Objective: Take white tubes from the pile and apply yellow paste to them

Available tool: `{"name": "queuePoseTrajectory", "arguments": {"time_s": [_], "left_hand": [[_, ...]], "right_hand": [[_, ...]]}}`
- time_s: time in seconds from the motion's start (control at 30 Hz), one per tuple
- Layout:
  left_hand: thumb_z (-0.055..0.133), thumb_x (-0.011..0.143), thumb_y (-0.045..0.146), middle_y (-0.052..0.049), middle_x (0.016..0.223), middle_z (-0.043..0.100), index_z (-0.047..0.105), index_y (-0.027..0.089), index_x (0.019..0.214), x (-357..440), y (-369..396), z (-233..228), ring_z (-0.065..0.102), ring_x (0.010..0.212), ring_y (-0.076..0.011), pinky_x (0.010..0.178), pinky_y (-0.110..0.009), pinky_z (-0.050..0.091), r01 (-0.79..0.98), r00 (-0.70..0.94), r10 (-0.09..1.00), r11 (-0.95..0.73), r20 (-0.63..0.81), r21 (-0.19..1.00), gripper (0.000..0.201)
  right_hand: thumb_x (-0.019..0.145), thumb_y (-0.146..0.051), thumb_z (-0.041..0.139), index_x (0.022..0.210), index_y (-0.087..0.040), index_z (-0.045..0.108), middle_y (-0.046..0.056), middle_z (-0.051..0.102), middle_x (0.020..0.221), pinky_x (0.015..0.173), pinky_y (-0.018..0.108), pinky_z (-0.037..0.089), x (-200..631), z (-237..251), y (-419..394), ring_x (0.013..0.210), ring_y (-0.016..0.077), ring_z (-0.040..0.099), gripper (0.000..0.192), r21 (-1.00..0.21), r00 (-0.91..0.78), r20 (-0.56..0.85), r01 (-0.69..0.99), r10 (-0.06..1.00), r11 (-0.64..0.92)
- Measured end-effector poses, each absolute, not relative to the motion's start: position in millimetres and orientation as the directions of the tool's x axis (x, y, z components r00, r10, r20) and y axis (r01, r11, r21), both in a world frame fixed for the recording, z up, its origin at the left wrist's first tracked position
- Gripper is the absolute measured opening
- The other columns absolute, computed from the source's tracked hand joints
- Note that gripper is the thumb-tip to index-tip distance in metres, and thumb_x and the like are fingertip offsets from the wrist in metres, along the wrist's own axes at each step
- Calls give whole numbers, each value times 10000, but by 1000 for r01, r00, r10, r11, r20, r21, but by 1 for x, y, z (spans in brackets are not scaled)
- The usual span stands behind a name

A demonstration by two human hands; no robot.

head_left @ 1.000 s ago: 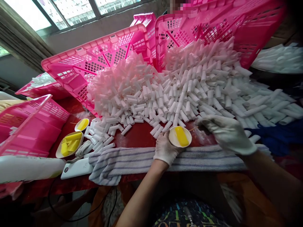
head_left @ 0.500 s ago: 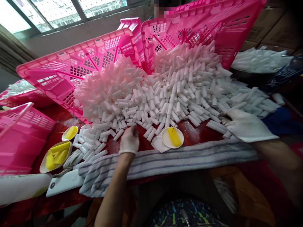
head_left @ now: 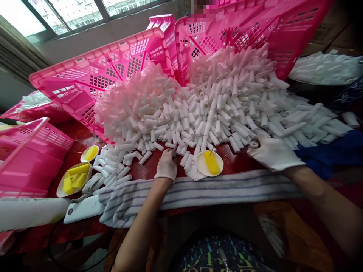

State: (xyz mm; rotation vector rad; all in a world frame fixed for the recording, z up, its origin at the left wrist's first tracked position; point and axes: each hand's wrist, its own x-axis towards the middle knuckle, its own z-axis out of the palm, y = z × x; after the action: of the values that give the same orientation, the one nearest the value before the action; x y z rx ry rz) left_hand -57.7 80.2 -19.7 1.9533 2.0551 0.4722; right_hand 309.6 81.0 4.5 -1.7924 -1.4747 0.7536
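Nowhere legible writing (white tubes [head_left: 198, 109]).

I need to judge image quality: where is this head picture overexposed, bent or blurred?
Head view: the window at top left is blown out white; wide-lens distortion bows the pink crates and stretches the right forearm; a blurred patch sits at top centre; the left hand and right hand look sharp; the area below the table is dark.

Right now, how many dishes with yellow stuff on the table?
3. One small dish sits between the left hand and right hand; two more, a small one and a bigger one, lie far left. Others may be hidden under the white tubes.
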Motion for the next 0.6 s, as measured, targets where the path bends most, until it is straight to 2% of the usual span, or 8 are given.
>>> {"name": "queuePoseTrajectory", "arguments": {"time_s": [0.03,0.13,0.2,0.27,0.33,0.43,0.53,0.6], "left_hand": [[535,884,128,-89,1400,602,665,225,1297,-59,77,-19,654,1121,-241,998,-343,516,915,-48,998,27,42,402,444],[562,890,173,-92,1393,617,685,221,1288,-66,75,-16,622,1160,-291,1007,-391,505,951,-44,996,19,76,308,419],[576,907,244,-92,1321,662,727,237,1233,-69,78,-15,618,1143,-320,978,-415,509,968,-51,997,33,66,250,359],[582,918,318,-87,1238,698,763,265,1165,-71,80,-14,622,1109,-327,946,-419,510,974,-53,997,39,56,221,311],[587,918,350,-85,1199,707,778,287,1130,-72,81,-13,624,1084,-325,930,-419,505,979,-57,997,46,54,198,293],[605,907,356,-96,1178,710,787,287,1108,-73,79,-11,622,1066,-324,924,-421,497,982,-88,995,80,37,173,280],[655,876,346,-105,1156,723,788,254,1095,-75,77,-11,629,1067,-318,966,-427,484,970,-124,991,108,58,220,272],[679,857,343,-107,1124,737,777,215,1092,-73,74,-12,643,1069,-297,1004,-416,478,933,-155,982,110,107,343,286]], "right_hand": [[766,-340,706,809,-243,636,37,572,631,565,323,373,305,6,76,569,162,503,126,-834,185,-46,533,982,-140],[821,-513,619,1076,-203,678,63,664,726,551,335,472,281,3,59,577,181,598,405,-927,63,-228,293,972,-236],[815,-584,637,1161,-181,685,60,687,754,552,328,505,258,-6,49,582,174,613,534,-952,-42,-278,148,960,-269],[797,-604,690,1141,-186,711,64,718,821,626,336,557,239,-16,43,668,185,650,542,-973,-30,-205,117,978,-200],[795,-585,724,1085,-213,736,74,745,973,827,373,592,228,-27,39,875,224,695,473,-981,26,-43,186,999,-47],[821,-526,733,1083,-264,744,67,723,1143,1013,417,552,228,-39,35,1072,260,680,371,-962,-39,131,237,991,137],[868,-485,704,1184,-266,720,71,707,1235,1084,474,515,235,-44,35,1148,277,666,385,-964,-97,99,239,990,120],[876,-453,706,1211,-242,713,79,705,1261,1141,502,458,236,-46,36,1189,285,649,396,-976,-84,50,207,995,66]]}}
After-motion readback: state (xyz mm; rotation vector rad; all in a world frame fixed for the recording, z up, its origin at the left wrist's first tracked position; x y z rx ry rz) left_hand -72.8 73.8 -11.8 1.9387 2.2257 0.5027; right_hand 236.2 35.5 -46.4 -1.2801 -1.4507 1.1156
